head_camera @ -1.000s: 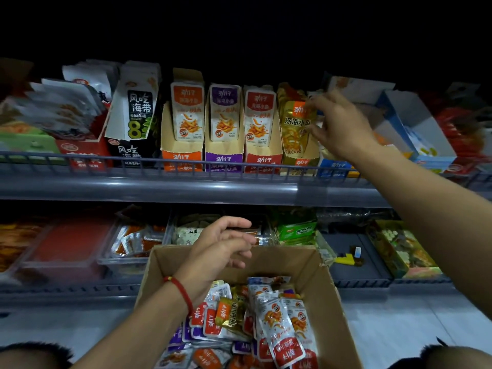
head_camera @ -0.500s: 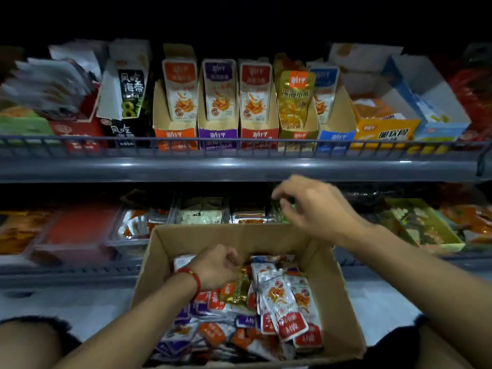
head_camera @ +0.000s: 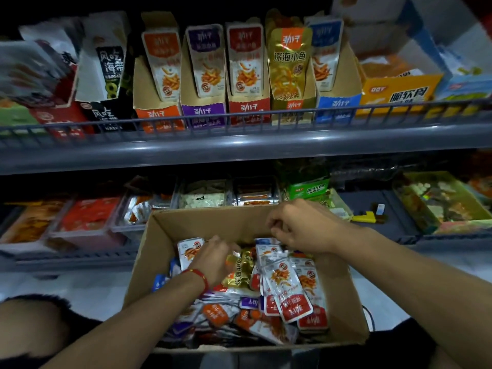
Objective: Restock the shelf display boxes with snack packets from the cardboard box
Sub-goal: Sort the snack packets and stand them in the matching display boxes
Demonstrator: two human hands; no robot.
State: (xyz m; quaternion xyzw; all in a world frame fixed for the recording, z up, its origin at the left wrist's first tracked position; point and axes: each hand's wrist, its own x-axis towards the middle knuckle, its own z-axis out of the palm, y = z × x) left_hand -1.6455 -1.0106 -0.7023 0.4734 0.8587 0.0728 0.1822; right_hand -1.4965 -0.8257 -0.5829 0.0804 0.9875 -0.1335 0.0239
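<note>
Lying under left hand (head_camera: 213,258): gold packet (head_camera: 241,270)

Gold packet (head_camera: 241,267) among red-and-white packets (head_camera: 288,291), brown box (head_camera: 213,225).

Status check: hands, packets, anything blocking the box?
Left hand down among the foil snack packets, grip unclear. Right hand curled over the brown cardboard box, contents unclear. Nothing blocking the box.
</note>
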